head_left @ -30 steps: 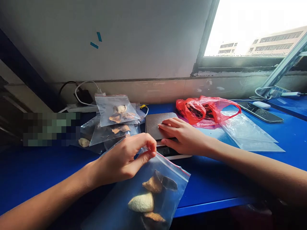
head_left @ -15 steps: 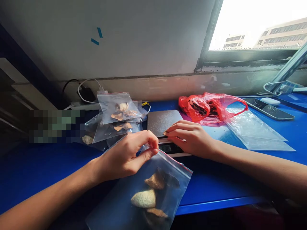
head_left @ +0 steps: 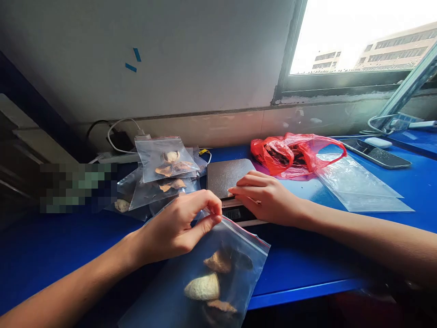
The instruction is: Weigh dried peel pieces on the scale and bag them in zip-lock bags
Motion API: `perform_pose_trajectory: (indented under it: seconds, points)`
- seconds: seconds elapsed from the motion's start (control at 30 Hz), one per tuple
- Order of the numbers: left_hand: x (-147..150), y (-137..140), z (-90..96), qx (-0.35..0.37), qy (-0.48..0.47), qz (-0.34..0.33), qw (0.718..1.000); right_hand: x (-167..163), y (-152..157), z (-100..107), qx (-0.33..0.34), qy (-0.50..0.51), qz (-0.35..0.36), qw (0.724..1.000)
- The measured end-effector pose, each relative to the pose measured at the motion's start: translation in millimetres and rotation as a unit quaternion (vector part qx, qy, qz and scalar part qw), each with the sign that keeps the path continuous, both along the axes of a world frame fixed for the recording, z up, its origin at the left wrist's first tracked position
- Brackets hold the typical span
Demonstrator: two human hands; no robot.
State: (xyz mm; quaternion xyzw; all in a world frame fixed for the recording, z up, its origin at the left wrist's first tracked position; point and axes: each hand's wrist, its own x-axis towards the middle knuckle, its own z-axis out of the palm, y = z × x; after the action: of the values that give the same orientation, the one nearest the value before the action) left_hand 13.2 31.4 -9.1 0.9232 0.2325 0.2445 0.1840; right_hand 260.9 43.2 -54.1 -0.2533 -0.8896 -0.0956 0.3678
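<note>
My left hand (head_left: 191,221) pinches the top edge of a clear zip bag (head_left: 164,287), which hangs over the desk's front edge. Inside show a pale, fuzzy curved piece of dried peel (head_left: 204,287) and several brown ones. Over the near edge of a flat kitchen scale (head_left: 225,175) is my right hand (head_left: 264,196), its fingers closed together with the tips low above the dark plate. Whatever they hold is hidden. Part of the scale's display (head_left: 234,214) shows below that hand, its digits too unclear to read.
Several filled zip bags (head_left: 160,155) are piled left of the scale. Behind it sits a red plastic bag (head_left: 283,157) with dark pieces inside. Flat clear bags (head_left: 362,187) and a phone (head_left: 378,153) lie to the right. A charger with cables (head_left: 121,141) stands by the wall.
The view has shifted slightly. My left hand keeps its pinch on the bag. A small brown piece at my right fingertips earlier is now hidden, and the fingers sit slightly closer together.
</note>
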Motion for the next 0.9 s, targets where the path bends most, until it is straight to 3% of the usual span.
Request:
perform_pose_trajectory:
  seconds: [0.1, 0.2, 0.3, 0.4, 0.57, 0.8, 0.9]
  points:
    - [0, 0, 0.4, -0.007, 0.001, 0.002, 1.000, 1, -1, 0, -0.022, 0.027, -0.006, 0.999]
    - [-1, 1, 0.2, -0.007, -0.005, 0.009, 1.000, -4, -16, 9, -0.141, 0.112, -0.013, 0.984]
    - [-2, 1, -0.3, 0.008, -0.018, 0.016, 1.000, -13, -40, 24, -0.347, 0.190, 0.018, 0.918]
    - [-4, 0, -1.5, 0.022, -0.028, 0.011, 0.999, -18, -57, 38, -0.464, 0.201, 0.059, 0.861]
    - [-5, 0, -5.4, 0.035, -0.061, 0.004, 0.998, -15, -61, 51, -0.520, 0.208, 0.096, 0.823]
    - [-3, -1, -2.3, 0.085, -0.083, 0.004, 0.993, -12, -62, 52, -0.515, 0.151, 0.066, 0.841]
    - [-4, 0, 0.6, 0.103, -0.089, 0.032, 0.990, -9, -63, 57, -0.545, 0.135, 0.045, 0.826]
